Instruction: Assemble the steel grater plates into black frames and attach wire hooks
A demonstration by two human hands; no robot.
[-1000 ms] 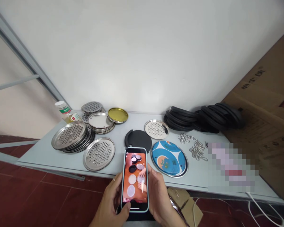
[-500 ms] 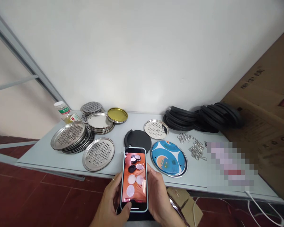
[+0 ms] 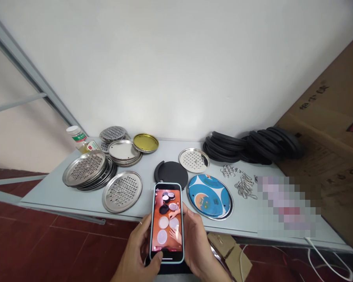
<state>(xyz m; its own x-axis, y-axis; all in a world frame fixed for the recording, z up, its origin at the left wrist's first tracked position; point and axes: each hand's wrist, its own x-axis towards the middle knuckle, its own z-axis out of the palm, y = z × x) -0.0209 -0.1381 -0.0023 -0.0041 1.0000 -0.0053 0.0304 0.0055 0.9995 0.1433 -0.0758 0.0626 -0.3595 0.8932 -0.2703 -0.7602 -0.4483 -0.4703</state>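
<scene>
Upright in front of the table's near edge, a smartphone (image 3: 166, 223) in a pale blue case is held between both hands. My left hand (image 3: 139, 250) grips its left side, the thumb over the bottom of the screen. Around its right edge curl the fingers of my right hand (image 3: 198, 243). The lit screen plays a picture of hands over round discs. Just beyond the phone lies a black round disc with a raised rim (image 3: 173, 174). Beside it are a blue printed round plate (image 3: 210, 196) and a perforated metal disc (image 3: 122, 192).
Stacks of perforated discs (image 3: 85, 168) and plain metal lids (image 3: 125, 150) stand at left, near a gold lid (image 3: 146, 143) and a bottle (image 3: 78, 138). Black rings (image 3: 223, 147), metal rings (image 3: 230, 171) and clips (image 3: 245, 186) lie right, beside a large cardboard box (image 3: 326, 156).
On the phone screen, the pictured hands have shifted and show more clearly. My own hands and the things on the table stay nearly the same.
</scene>
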